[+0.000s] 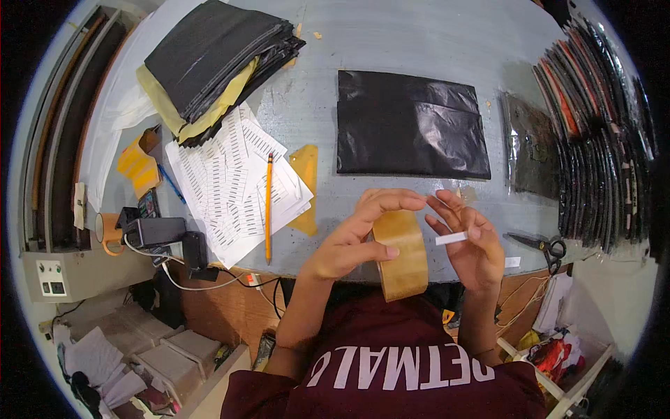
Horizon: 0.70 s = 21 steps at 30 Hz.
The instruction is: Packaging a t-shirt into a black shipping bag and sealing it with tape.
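Note:
My left hand (346, 243) is closed round a wide roll of brown packing tape (405, 269), its thumb pressed on the outer face. The roll hangs over the table's near edge, in front of my body. In my right hand (479, 260), thumb and fingers pinch a small white paper strip (451, 238). The fingertips of both hands come close together above the roll. Beyond them a flat black plastic parcel (412, 133) lies on the grey table (412, 35), apart from both hands.
Black scissors (539, 244) lie right, below a packed row of dark plastic packages (593, 146). Printed paper sheets (230, 188), a yellow pencil (269, 209) and stacked black plastic bags (216, 56) are on the left. Near the left edge stand a black box-shaped device (155, 231) and its cables.

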Tool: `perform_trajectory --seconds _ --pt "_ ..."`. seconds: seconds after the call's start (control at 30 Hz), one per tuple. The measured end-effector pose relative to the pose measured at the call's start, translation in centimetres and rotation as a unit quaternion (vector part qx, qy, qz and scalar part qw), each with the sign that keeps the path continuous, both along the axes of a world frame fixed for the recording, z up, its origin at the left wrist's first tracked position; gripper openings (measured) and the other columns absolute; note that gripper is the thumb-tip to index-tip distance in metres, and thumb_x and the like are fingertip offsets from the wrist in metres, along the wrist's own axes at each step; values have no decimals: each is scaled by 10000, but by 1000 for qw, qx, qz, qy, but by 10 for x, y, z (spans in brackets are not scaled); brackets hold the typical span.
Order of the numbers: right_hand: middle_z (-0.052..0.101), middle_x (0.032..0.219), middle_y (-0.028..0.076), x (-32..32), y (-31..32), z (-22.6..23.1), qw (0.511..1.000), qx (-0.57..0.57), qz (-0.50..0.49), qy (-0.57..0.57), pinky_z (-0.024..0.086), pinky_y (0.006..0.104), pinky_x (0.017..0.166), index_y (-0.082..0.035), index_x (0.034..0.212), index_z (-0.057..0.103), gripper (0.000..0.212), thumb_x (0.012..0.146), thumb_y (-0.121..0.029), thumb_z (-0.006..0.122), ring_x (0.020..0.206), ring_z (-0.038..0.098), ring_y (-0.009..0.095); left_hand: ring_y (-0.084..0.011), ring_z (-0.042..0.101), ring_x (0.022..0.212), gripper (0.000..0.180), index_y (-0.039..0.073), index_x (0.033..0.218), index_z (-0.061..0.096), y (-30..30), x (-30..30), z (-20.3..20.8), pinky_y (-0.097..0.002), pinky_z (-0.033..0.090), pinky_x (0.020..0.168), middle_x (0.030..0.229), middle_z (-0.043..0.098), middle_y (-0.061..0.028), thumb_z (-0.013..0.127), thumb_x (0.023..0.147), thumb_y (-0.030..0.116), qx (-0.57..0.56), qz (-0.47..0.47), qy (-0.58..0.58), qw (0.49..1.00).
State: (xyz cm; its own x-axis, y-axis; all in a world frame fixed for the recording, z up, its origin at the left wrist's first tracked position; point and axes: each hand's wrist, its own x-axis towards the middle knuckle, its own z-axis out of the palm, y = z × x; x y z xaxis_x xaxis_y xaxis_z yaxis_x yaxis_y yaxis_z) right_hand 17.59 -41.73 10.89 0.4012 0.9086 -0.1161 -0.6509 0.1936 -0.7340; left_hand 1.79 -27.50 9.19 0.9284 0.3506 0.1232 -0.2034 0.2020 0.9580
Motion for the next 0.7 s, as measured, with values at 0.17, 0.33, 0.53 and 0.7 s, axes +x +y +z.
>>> perform_trajectory --seconds 0.17,0.33,0.53,0.7 --pt "403 1344 207 -11 1 10 999 -3 31 -34 234 458 1075 -55 713 518 117 795 -104 585 1309 317 326 -227 359 1244 574 31 1204 484 -1 0 5 -331 246 1035 1282 412 -126 630 649 66 -27 4 14 1000" --pt "368 1367 200 -20 3 13 994 -32 53 -95 190 452 1097 -50 707 532 108 740 -6 624 1324 290 314 -220 365 1238 587 38 1214 470 -2 -1 0 -319 261 1027 1278 400 -112 626 648 50 -64 -3 2 998" --pt "369 1359 179 -33 7 21 978 -59 35 -198 221 421 1071 -32 690 539 106 690 -66 639 1312 308 316 -212 379 1223 583 46 1208 465 -3 -1 2 -315 287 1016 1272 387 -96 621 648 9 -95 -6 4 995" --pt "356 1366 183 -32 7 22 979 -53 55 -187 218 409 1066 -35 698 539 101 706 -29 640 1307 314 319 -208 385 1220 555 50 1192 472 -3 -1 0 -319 300 1011 1270 382 -89 621 660 -4 -95 -11 1 995"
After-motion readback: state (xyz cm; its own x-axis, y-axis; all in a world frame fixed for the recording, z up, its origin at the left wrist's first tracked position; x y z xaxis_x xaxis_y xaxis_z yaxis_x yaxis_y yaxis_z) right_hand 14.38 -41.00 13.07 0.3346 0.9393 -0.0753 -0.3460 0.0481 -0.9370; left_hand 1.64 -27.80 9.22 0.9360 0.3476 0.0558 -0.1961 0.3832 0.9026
